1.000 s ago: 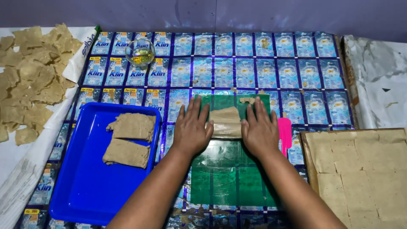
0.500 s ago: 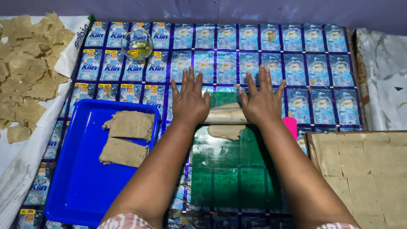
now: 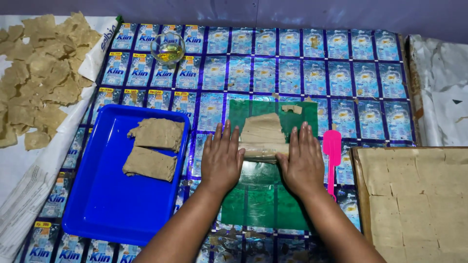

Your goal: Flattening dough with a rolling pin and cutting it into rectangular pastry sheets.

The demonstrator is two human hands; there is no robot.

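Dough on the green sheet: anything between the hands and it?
No. Both hands rest directly on it: left hand and right hand press the near end of the dough strip on the green sheet. The pink spatula lies aside, right of the right hand.

The work surface (image 3: 312,73) is covered edge to edge with a sheet of joined blue sachet wrappers, laid in regular rows and glossy under the light. A dark, plain purplish wall (image 3: 292,12) runs along the far edge. At the left side lies white printed paper (image 3: 24,195), creased and overlapping the wrapper sheet. At the right side lies crinkled silvery foil (image 3: 438,97). Lighting is dim and uneven, brightest at the middle, falling off toward the wall.
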